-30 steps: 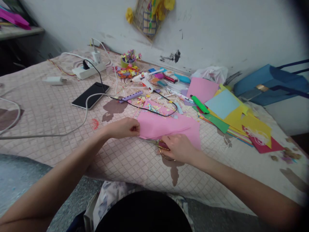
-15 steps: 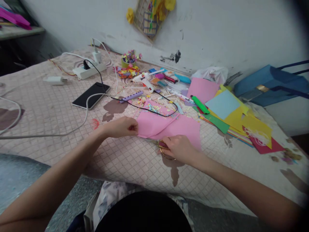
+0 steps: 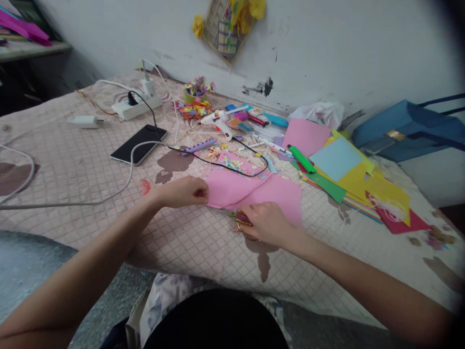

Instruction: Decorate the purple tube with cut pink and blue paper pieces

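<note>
We see the right hand point(image 3: 267, 221) curled around the handle of the scissors point(image 3: 244, 217), their long axis running sideways and the partly hidden blades pointing toward the left hand point(image 3: 187, 191) along the near edge of the pink sheet point(image 3: 232, 188). We cannot tell how far the blades part. The left hand's fingers are closed, pinching the sheet's left edge. Beneath both hands we note a quilted tablecloth point(image 3: 185, 237); beyond them, a white glue gun point(image 3: 221, 124) and a marked pale wall point(image 3: 327, 53).
</note>
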Motion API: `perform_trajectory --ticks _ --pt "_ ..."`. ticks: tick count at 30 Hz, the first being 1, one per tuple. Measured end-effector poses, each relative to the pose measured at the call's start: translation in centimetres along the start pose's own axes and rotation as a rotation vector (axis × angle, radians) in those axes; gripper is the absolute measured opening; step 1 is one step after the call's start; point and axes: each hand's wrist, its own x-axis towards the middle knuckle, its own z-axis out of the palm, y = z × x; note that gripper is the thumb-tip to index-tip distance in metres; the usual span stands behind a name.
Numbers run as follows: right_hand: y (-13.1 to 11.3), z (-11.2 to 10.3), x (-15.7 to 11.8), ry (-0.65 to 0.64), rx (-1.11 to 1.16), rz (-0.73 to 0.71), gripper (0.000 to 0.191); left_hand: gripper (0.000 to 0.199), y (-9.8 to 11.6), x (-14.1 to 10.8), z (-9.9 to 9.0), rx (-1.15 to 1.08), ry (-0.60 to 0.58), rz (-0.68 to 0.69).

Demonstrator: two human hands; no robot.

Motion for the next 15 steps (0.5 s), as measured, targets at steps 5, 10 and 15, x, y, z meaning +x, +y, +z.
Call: perform_trajectory --ticks 5,10,15 --pt "0.16 0.12 -0.12 -0.019 0.01 -0.007 0.033 0.014 0.05 -0.08 -0.18 -0.025 0.0 -0.013" --pt "0.27 0.16 -0.13 -0.021 0.008 -0.005 0.032 0.014 0.02 -0.23 -0.41 -0.005 -0.001 -0.029" --pt "0.11 0.03 0.08 -0.015 0.002 0.014 0.04 0.015 -0.02 -0.26 -0.43 0.023 -0.01 -0.032"
